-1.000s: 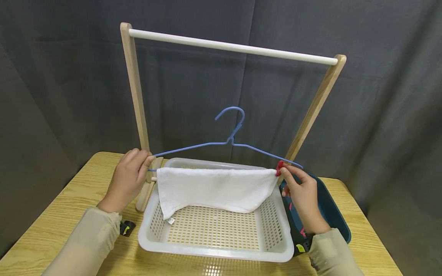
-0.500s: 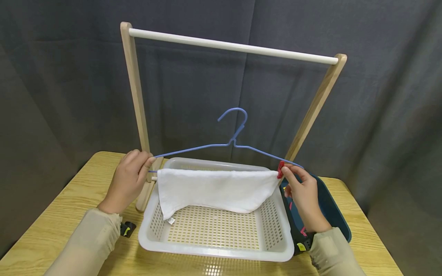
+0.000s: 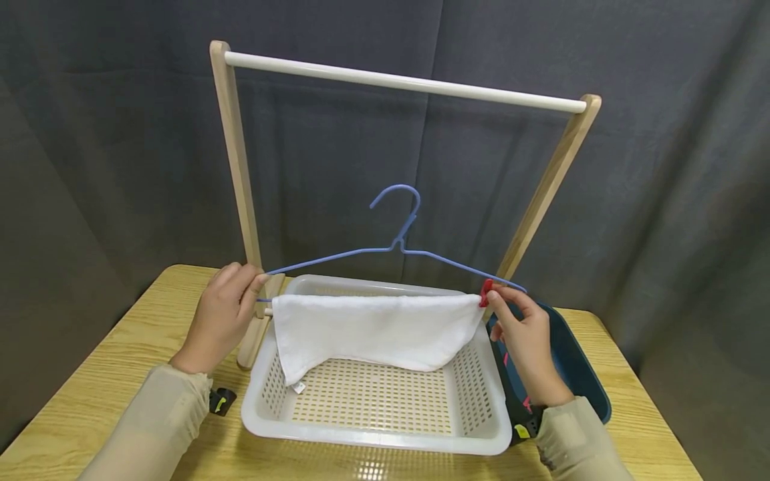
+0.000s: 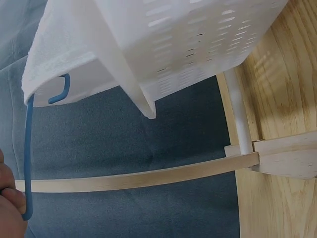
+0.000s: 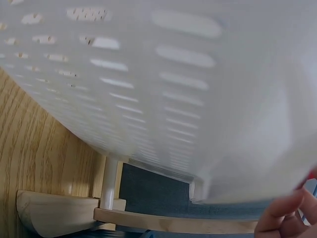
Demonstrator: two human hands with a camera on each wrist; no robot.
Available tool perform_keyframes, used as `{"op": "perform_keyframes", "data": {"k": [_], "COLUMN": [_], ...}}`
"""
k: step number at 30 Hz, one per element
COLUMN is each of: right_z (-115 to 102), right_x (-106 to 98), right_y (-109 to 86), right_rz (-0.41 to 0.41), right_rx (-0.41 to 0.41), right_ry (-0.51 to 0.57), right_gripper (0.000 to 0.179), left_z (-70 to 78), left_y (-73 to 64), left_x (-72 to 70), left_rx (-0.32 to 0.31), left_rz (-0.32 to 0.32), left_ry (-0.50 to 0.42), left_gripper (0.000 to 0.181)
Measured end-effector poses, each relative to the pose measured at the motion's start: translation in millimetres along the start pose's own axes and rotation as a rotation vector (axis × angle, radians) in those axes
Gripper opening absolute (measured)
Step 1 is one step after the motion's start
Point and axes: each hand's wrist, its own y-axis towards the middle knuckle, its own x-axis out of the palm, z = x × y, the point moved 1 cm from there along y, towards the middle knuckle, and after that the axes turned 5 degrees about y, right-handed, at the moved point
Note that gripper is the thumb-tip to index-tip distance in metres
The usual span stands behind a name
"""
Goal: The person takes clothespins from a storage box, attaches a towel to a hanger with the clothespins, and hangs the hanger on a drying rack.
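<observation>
A white towel (image 3: 379, 331) hangs folded over the lower bar of a blue hanger (image 3: 337, 256). My left hand (image 3: 222, 314) grips the hanger's left end, where the blue wire passes between thumb and fingers; the left wrist view shows this end of the hanger (image 4: 28, 144) close up. At the towel's upper right corner sits a red clothespin (image 3: 485, 292), pinched between the thumb and fingers of my right hand (image 3: 526, 337). Only a sliver of the red clothespin (image 5: 312, 174) shows in the right wrist view. The hanger's hook points up, attached to nothing.
Below the towel stands a white perforated basket (image 3: 373, 442) on the wooden table (image 3: 138, 327). Behind it rises a wooden rack with a white top rail (image 3: 403, 82). A dark teal bin (image 3: 580, 364) is at the right, partly behind my right arm. Grey curtain hangs behind.
The hanger's hook tips slightly right, then back left past where it was. Both hands keep their holds and barely shift; the towel stays draped on the bar.
</observation>
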Motion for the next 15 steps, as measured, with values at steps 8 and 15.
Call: {"op": "perform_keyframes", "data": {"k": [8, 15], "right_z": [-3, -2], "right_x": [-3, -10], "right_y": [-3.3, -3.9], "right_rz": [0.021, 0.028], "right_rx": [-0.028, -0.069], "right_ry": [-0.025, -0.044], "right_gripper": [0.040, 0.035], "left_z": [-1.6, -4.1], "left_y": [-2.5, -3.6], "left_x": [-0.7, -1.2], "left_rx": [-0.033, -0.058], "left_rz": [-0.018, -0.022], "left_ry": [0.008, 0.006], "left_gripper": [0.036, 0.013]}}
